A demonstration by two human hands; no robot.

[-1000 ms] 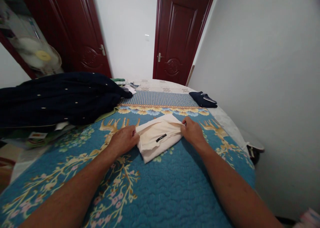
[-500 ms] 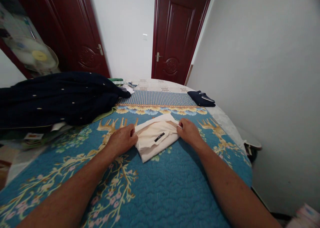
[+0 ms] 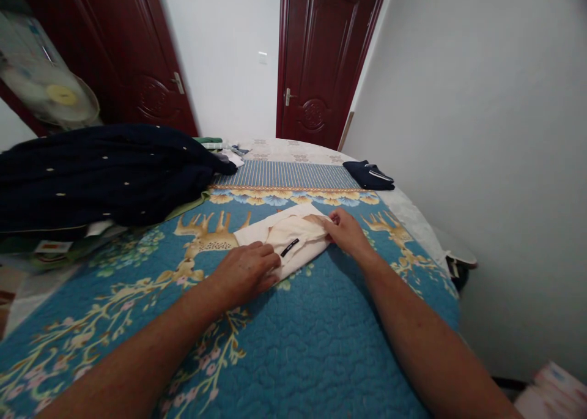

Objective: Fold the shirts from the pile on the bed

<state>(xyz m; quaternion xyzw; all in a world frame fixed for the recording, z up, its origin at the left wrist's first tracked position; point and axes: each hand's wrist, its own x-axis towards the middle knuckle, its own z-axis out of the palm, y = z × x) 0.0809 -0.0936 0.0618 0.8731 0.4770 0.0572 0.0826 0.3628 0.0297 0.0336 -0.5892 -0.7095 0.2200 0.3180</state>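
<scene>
A folded cream shirt with a small black label lies on the blue patterned quilt. My left hand lies flat over its near left part, fingers stretched out, covering that corner. At the right end of the shirt, my right hand pinches the edge between thumb and fingers. The layers near the neck opening look slightly rumpled.
The quilt covers the table. A dark navy garment with small light spots is heaped at the left. A folded navy garment lies at the far right. Behind the heap are a standing fan and a door.
My left hand has let go of the shirt's left edge and moved right and slightly down, flat onto the cloth. My right hand stays at the right edge.
</scene>
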